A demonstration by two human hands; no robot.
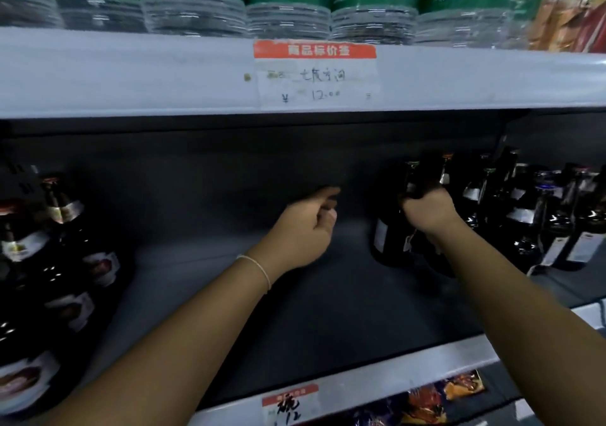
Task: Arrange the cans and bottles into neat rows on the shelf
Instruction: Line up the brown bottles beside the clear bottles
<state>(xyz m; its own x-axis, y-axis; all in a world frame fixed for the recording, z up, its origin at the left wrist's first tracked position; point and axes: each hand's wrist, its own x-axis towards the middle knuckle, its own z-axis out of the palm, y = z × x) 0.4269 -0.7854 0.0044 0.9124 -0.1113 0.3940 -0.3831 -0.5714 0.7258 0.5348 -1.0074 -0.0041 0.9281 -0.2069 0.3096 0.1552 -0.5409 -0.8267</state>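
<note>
My right hand (428, 209) grips the necks of two dark glass bottles (390, 232) that stand deep on the grey shelf (295, 320), right of the middle. My left hand (305, 228) hovers over the bare middle of the shelf, fingers loosely curled, index finger stretched toward the back, holding nothing. More dark bottles (537, 215) stand in a group at the right, and another group of dark bottles (55, 261) with pale labels stands at the left.
The upper shelf edge (131, 74) carries a price tag (316, 76), with green-labelled clear water bottles (288, 2) above it. A second price tag (290, 404) and colourful packets (439, 399) sit at the lower shelf front.
</note>
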